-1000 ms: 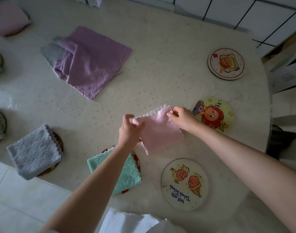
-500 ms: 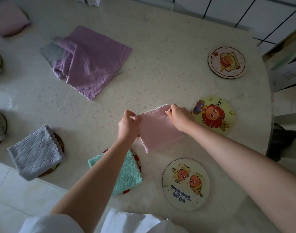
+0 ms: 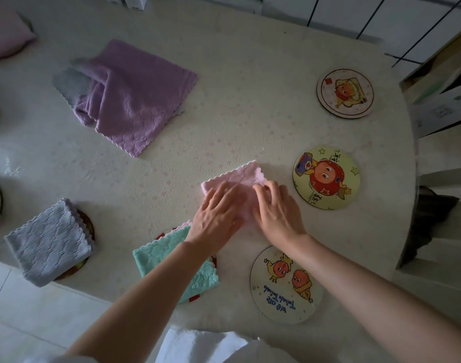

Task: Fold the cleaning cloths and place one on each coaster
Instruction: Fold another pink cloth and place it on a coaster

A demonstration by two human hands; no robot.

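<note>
Both hands pressed a folded pink cloth (image 3: 237, 176) on the table (image 3: 250, 113).
The left hand (image 3: 218, 218) lay flat; the right hand (image 3: 279, 213) bent over its right edge, grip unclear. It sat just left of the yellow coaster (image 3: 326, 176).

A home dining spot: round table (image 3: 250, 74) in flowered cloth, cartoon coasters (image 3: 345, 93) on it, tiled wall (image 3: 381, 14) beyond it.

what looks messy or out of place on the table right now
The purple cloth lies rumpled and unfolded on the table, partly covering a grey cloth; neither is on a coaster. Nothing looks spilled or damaged.
</note>
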